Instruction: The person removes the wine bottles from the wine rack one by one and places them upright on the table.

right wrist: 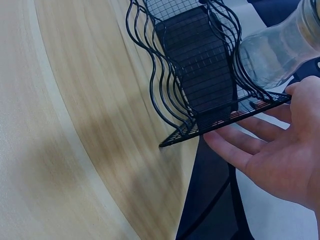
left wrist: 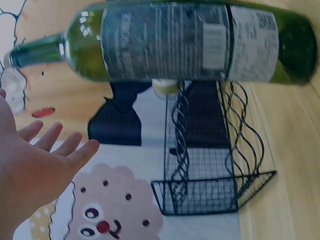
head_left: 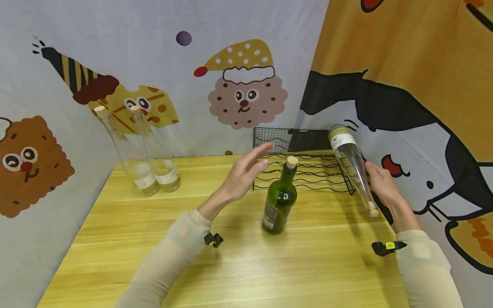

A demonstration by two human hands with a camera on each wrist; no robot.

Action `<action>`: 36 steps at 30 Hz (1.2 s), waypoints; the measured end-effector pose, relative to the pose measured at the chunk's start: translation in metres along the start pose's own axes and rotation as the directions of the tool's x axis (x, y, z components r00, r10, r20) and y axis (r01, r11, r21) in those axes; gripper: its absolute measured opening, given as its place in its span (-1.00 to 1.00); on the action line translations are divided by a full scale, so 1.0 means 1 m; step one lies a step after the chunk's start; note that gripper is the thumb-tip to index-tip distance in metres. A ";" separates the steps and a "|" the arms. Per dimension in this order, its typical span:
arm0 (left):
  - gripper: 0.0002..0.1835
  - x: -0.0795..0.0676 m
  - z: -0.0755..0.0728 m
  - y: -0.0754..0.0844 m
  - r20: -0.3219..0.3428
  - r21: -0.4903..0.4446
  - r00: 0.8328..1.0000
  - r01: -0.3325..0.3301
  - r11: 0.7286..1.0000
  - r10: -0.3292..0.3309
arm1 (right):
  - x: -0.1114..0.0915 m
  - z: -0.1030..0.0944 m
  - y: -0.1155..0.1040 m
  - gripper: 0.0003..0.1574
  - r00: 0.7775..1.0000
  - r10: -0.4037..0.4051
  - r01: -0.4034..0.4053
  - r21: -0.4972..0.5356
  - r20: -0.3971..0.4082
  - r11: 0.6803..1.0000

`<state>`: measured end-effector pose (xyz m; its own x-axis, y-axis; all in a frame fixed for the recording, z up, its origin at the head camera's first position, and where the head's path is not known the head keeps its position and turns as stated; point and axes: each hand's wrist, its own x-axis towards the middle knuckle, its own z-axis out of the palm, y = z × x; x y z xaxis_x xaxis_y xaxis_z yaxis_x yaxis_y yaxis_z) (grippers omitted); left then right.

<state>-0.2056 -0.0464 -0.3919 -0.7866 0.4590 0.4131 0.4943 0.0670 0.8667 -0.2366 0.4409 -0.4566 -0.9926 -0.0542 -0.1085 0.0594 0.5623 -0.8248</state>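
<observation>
A green bottle with a cork stands upright on the table before a black wire rack. My left hand hovers to its left with fingers extended, apart from the bottle; the left wrist view also shows this hand holding nothing. On the rack's right end rests a clear bottle with a white label, tilted, its corked neck toward me. Beside that bottle is my right hand. In the right wrist view its fingers lie extended along the outside of the rack's mesh end panel.
Two clear corked bottles stand close together at the table's back left. The wooden table meets a cartoon-printed cloth at the back and right. The rack stands near the table's back right edge.
</observation>
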 end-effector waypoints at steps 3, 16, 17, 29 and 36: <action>-0.33 -0.001 0.007 0.007 0.031 -0.016 0.999 -0.024 1.000 0.024 | 0.001 -0.001 0.001 0.00 1.000 -0.002 0.002 -0.002 -0.004 1.000; -0.32 -0.005 0.027 0.020 0.114 -0.013 0.993 -0.017 1.000 0.019 | 0.000 -0.003 -0.001 -0.01 1.000 -0.001 0.001 -0.007 -0.002 1.000; -0.31 -0.005 0.028 0.021 0.118 -0.014 0.993 -0.016 1.000 0.018 | 0.000 -0.003 -0.001 -0.02 1.000 -0.001 0.001 -0.010 -0.001 1.000; -0.45 -0.004 0.037 0.022 0.112 -0.058 0.993 -0.033 0.998 0.039 | 0.001 0.000 0.001 0.01 1.000 -0.002 0.002 0.003 -0.014 1.000; -0.45 -0.005 0.038 0.021 0.093 -0.043 0.996 0.020 0.999 -0.016 | 0.001 0.000 0.002 0.01 1.000 0.001 -0.001 0.017 -0.011 1.000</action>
<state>-0.1776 -0.0137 -0.3860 -0.7565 0.5384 0.3712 0.4620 0.0382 0.8861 -0.2373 0.4415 -0.4581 -0.9937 -0.0447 -0.1031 0.0618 0.5485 -0.8338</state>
